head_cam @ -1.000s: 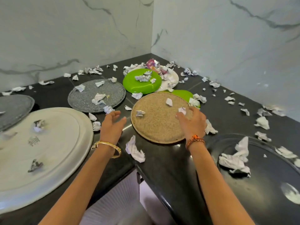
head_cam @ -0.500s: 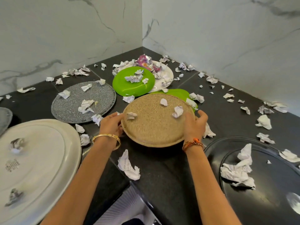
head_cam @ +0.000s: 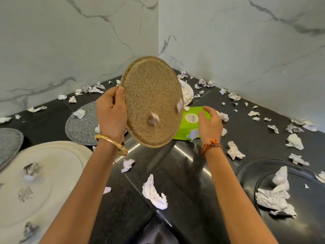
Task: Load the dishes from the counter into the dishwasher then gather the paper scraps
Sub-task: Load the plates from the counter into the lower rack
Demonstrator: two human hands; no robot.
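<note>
My left hand (head_cam: pixel 111 113) grips the left rim of a round tan speckled plate (head_cam: pixel 151 95) and holds it tilted up above the black counter (head_cam: pixel 177 173). Two paper scraps (head_cam: pixel 153 119) slide down its face. My right hand (head_cam: pixel 210 123) hovers with loosely spread fingers over a green plate (head_cam: pixel 190 118) lying on the counter and holds nothing. A grey speckled plate (head_cam: pixel 80 125) lies left of my left hand. A big white oval platter (head_cam: pixel 58 173) sits at the lower left and a black platter (head_cam: pixel 309 196) at the lower right, both with scraps on them.
Crumpled paper scraps (head_cam: pixel 154 194) are strewn over the counter up to the marble walls (head_cam: pixel 246 50). A white plate (head_cam: pixel 187 92) peeks out behind the tan one. Another grey plate (head_cam: pixel 8 143) lies at the far left edge. The counter's front edge runs along the bottom.
The tan plate has been lifted off the counter and tipped up in my left hand. My right hand has let go of its rim and dropped toward the uncovered green plate.
</note>
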